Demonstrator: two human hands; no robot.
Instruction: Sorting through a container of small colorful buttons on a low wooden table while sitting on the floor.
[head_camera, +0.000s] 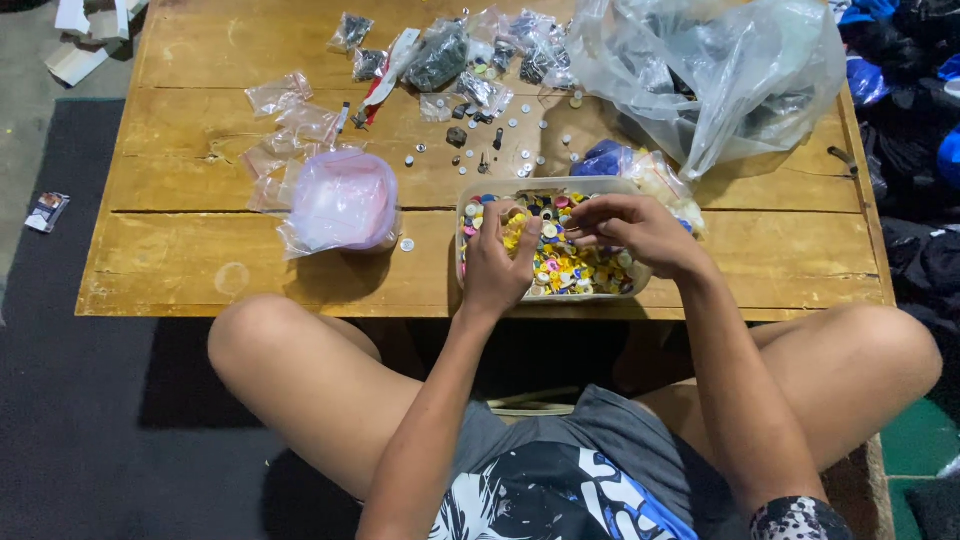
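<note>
A clear plastic tub (470, 188) full of mixed coloured buttons (560, 268) sits at the near edge of a low wooden table (200, 270). Both of my hands are in it. My left hand (497, 262) rests on the buttons at the tub's left side, fingers curled, and seems to pinch small buttons. My right hand (628, 228) hovers over the tub's upper right, fingertips bunched over the buttons; whether it grips one I cannot tell.
A pink-tinted plastic bag (342, 200) lies left of the tub. Small clear bags (280, 95) and loose buttons (470, 150) scatter across the far table. A big clear bag (720, 70) stands at the back right. My bare knees flank the table edge.
</note>
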